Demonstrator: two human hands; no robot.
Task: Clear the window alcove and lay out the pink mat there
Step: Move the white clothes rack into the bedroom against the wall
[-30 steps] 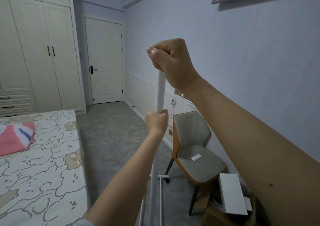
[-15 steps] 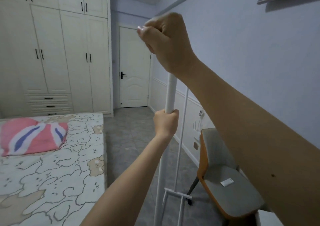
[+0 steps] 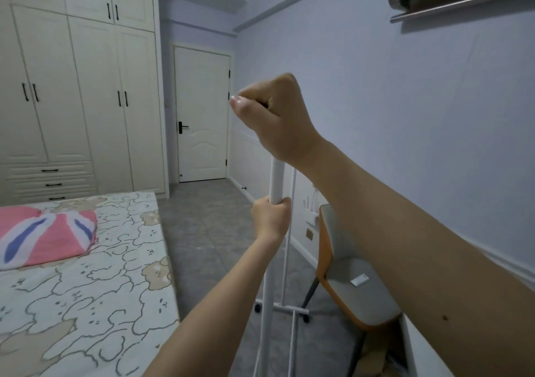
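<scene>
I hold a white metal clothes rack (image 3: 276,179) by its upright pole in the middle of the room. My right hand (image 3: 275,119) is clenched around the top of the pole. My left hand (image 3: 270,217) grips the same pole lower down. The rack's wheeled foot bar (image 3: 285,308) is low over the grey tiled floor, next to a chair. A thinner second upright runs just right of the pole. The window alcove and the pink mat are not in view.
A bed (image 3: 86,284) with a cartoon sheet and a pink flag-pattern pillow (image 3: 43,237) fills the left. A grey and orange chair (image 3: 353,278) stands against the right wall. White wardrobes (image 3: 78,87) and a shut door (image 3: 202,113) are at the far end.
The view has swung left, bringing more wardrobe and bed into sight. My right hand rose, then came back down on the pole top. Both hands have kept their grip on the rack.
</scene>
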